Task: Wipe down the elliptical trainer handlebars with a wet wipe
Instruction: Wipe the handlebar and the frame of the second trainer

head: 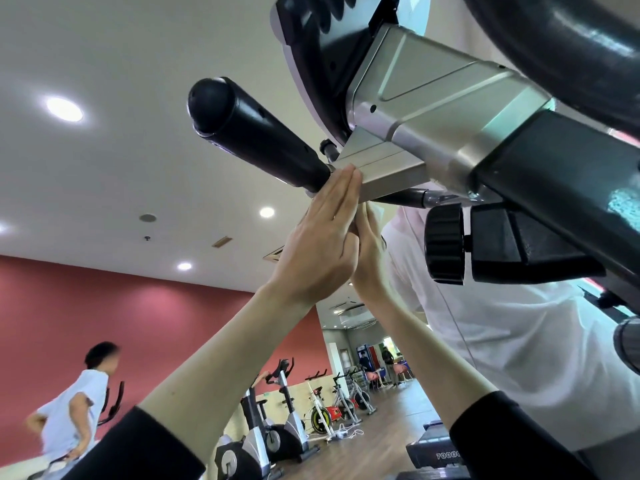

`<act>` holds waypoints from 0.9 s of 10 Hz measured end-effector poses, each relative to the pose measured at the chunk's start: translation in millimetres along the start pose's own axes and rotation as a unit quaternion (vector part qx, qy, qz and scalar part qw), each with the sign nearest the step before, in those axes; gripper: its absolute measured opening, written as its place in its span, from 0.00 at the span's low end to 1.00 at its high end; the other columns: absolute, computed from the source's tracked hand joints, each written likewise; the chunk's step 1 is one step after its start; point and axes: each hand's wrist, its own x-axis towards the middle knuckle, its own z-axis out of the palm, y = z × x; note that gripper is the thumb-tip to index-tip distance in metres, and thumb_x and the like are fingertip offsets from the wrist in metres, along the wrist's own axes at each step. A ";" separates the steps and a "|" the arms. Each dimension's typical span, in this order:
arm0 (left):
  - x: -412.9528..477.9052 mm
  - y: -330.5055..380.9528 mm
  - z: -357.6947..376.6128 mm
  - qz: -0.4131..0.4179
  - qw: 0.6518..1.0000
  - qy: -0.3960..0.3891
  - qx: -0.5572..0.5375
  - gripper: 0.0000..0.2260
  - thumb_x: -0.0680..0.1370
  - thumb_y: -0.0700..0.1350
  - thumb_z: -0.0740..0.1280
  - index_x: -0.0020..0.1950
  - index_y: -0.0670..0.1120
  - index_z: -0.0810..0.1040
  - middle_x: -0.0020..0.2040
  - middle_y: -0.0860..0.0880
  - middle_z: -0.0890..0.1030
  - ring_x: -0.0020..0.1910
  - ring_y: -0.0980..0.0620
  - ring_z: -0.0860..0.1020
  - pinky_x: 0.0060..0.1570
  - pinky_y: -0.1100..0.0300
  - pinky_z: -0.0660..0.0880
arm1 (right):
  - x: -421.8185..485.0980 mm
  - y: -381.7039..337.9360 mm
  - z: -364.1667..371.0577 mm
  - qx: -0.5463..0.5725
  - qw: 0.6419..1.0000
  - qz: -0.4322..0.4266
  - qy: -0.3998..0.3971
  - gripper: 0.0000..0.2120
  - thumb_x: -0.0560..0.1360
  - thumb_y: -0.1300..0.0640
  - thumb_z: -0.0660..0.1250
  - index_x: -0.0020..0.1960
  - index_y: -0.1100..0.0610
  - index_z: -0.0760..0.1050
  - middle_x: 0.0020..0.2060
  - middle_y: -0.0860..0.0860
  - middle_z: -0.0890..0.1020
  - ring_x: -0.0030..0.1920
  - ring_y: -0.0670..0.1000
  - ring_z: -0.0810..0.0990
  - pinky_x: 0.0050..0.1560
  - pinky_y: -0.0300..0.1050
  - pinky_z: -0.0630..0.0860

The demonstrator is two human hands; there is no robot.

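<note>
Two flat palms make the grip: the left hand [317,237] and right hand [370,242] are pressed together, fingers straight, fingertips touching the root of the black handlebar [256,133] beside the silver bracket [388,168]. No wet wipe shows; whether one lies between the palms cannot be told. Wiping well likely means wrapping the bar and sliding toward its glossy rounded end cap [211,102].

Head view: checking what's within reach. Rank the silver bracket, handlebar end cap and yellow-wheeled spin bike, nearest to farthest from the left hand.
1. Silver bracket: touching the fingertips of the left hand.
2. Handlebar end cap: up-left, at the grip's far end.
3. Yellow-wheeled spin bike: far off, down on the gym floor.
</note>
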 end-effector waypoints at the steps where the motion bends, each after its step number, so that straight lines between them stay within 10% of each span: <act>1: -1.2 1.3 1.7 -0.004 1.000 0.007 -0.005 0.32 0.72 0.44 0.45 0.78 0.41 0.55 0.78 0.46 0.55 0.77 0.56 0.49 0.76 0.59 0.49 | -0.7 11.8 -1.5 0.001 1.000 0.004 -0.001 0.23 0.82 0.56 0.56 0.76 0.55 0.59 0.71 0.52 0.67 0.71 0.50 0.65 0.69 0.54 0.66; 4: 5.7 -8.2 -3.3 0.012 1.000 0.017 -0.007 0.31 0.74 0.36 0.52 0.78 0.42 0.53 0.79 0.47 0.52 0.76 0.61 0.45 0.75 0.62 0.45 | -4.3 23.0 -23.2 0.127 0.978 0.162 -0.032 0.15 0.80 0.63 0.55 0.66 0.66 0.67 0.54 0.64 0.74 0.55 0.49 0.76 0.57 0.40 0.71; 6: -81.1 95.6 130.6 0.003 0.994 -0.040 -0.099 0.30 0.74 0.39 0.50 0.78 0.42 0.54 0.79 0.47 0.54 0.76 0.61 0.46 0.76 0.61 0.48 | 13.6 0.6 -13.0 0.127 0.979 0.159 -0.019 0.14 0.72 0.53 0.58 0.51 0.61 0.71 0.47 0.63 0.76 0.50 0.66 0.73 0.53 0.65 0.73; 7: -51.3 100.7 90.8 0.000 0.993 0.000 -0.118 0.31 0.73 0.42 0.47 0.78 0.42 0.53 0.79 0.48 0.53 0.76 0.62 0.46 0.76 0.62 0.47 | 15.0 -11.5 -9.2 0.078 0.990 0.118 -0.023 0.12 0.76 0.49 0.54 0.53 0.48 0.73 0.50 0.52 0.78 0.53 0.55 0.76 0.57 0.60 0.72; 9: -0.4 16.6 -3.6 -0.044 0.999 -0.002 -0.022 0.33 0.71 0.44 0.45 0.78 0.41 0.54 0.79 0.46 0.54 0.77 0.58 0.48 0.76 0.61 0.48 | 0.0 16.2 -7.4 -0.034 0.996 0.064 -0.061 0.22 0.81 0.52 0.55 0.74 0.55 0.62 0.72 0.52 0.67 0.72 0.50 0.63 0.72 0.50 0.61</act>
